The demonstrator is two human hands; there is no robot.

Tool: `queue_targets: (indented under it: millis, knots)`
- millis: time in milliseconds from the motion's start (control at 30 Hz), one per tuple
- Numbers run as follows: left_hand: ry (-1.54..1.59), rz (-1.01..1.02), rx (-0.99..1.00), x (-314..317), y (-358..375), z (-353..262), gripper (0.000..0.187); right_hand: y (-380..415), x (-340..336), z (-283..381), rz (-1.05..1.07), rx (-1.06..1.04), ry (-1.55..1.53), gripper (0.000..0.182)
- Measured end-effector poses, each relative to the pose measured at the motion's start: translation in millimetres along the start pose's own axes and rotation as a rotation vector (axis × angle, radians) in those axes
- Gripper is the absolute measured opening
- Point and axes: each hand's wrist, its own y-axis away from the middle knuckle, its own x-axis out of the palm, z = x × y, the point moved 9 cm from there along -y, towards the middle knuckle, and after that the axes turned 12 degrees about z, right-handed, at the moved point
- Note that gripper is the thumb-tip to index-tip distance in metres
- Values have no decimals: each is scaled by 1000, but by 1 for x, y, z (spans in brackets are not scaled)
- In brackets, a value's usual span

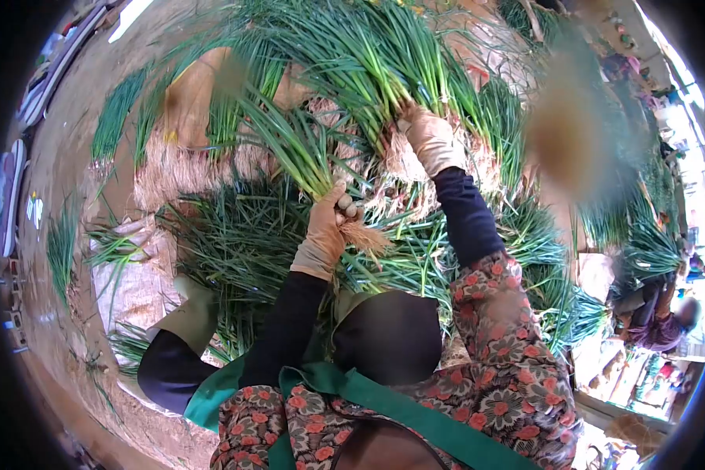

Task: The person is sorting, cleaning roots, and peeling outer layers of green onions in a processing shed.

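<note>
My left hand [327, 227], in a pale work glove, is closed round a bunch of green onions [309, 168]. The leaves point up and away, and stringy roots hang out past the fist. Farther forward, my right hand [429, 137], gloved too, grips the lower stems of another bunch of green onions at the edge of a large heap [352, 47]. Its fingertips are partly hidden among the stems. Below and between the hands lie pale roots and loose green leaves [399, 258].
Bundled onions with long roots [204, 168] lie in a row at the left. A white sack [133, 290] with a few stalks is on the ground beside my boot [196, 309]. At the far right another person [662, 329] sits near more onions [650, 247]. Blurry spots cover part of the view.
</note>
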Motion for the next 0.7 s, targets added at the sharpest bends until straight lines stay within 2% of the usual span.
queue_targets:
  millis: [67, 100, 133, 167, 200, 233, 267, 300, 333, 400, 433, 467, 567, 600, 667, 700]
  knots:
    - [-60, -12, 18, 5, -10, -4, 12, -4, 19, 3, 93, 28, 101, 24]
    - [-85, -22, 31, 4, -16, -5, 11, 12, 13, 25, 87, -2, 101, 22]
    - [-105, -38, 40, -1, -20, -5, 13, 28, 21, 43, 170, -93, -68, 26]
    - [-171, -45, 67, -17, -29, -3, 22, 51, 39, 58, 366, -133, -181, 28]
    - [-206, -39, 39, -32, -40, 1, 21, 77, 57, 73, 565, -147, -296, 31]
    - [-244, -34, 4, -47, -50, 5, 21, 98, 79, 82, 620, -292, -353, 32]
    - [-263, 12, -6, -41, -48, 5, 20, 120, 61, 94, 598, -314, -171, 34]
    - [-281, 58, -15, -35, -46, 6, 18, 118, 61, 90, 511, -376, -237, 35]
    - [-254, 10, 3, -40, -43, 9, 17, 110, 68, 78, 424, -438, -304, 35]
    - [-203, -76, 54, -45, -42, 11, 15, 67, 114, 33, 337, -156, -1066, 30]
    - [-306, 39, 35, -41, -44, 14, 15, 60, 111, 42, 475, -38, -1153, 32]
    - [-307, 56, -5, -47, -44, 20, 14, 58, 108, 52, 615, 83, -1235, 34]
    - [-352, 135, -88, -56, -37, 20, 14, 47, 158, 51, 637, 190, -1391, 32]
    - [-262, 116, -42, -48, -32, 13, 15, 57, 159, 59, 680, 195, -1573, 30]
    - [-78, 82, 46, -32, -19, 10, 16, 60, 156, 63, 575, -42, -1044, 26]
    - [95, 56, 12, -37, -18, 18, 19, 63, 149, 68, 494, -169, -785, 24]
